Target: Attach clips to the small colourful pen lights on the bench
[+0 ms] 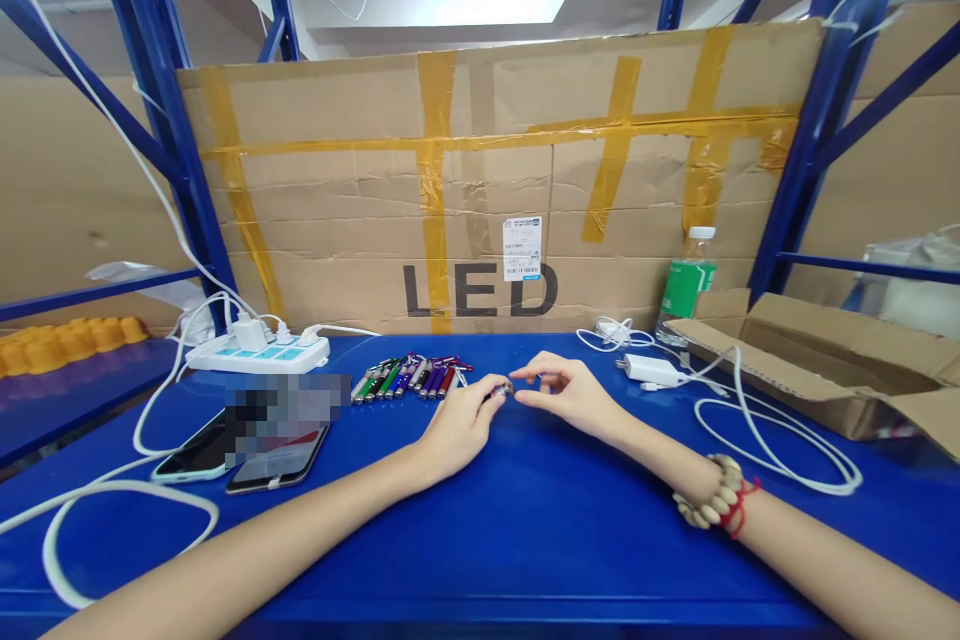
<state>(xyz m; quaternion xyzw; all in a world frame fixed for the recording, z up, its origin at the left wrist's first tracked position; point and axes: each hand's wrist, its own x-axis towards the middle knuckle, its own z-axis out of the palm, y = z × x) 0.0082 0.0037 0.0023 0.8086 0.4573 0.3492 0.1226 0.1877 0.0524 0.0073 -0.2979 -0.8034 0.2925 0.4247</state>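
My left hand [463, 422] is closed around a small metallic cylinder [508, 389], its shiny end poking out past the thumb and forefinger. Most of that piece is hidden in the fingers, so its exact kind does not show. Just to the right, my right hand [564, 394] has its thumb and forefinger apart, the tips close to the cylinder's end; no object shows in its grasp. Behind and left of my left hand lies a row of several small pen-shaped metal tubes [409, 377] in green, blue, purple, red and silver, laid side by side on the blue table [517, 540].
Two phones [281, 465] lie at the left, partly blurred out. Behind them is a white power strip [259, 356] with plugs and cables. On the right are a white charger [651, 369], a looped cable [821, 488], a green-labelled bottle [686, 288] and an open cardboard box [817, 390]. A cardboard sheet [360, 220] stands behind.
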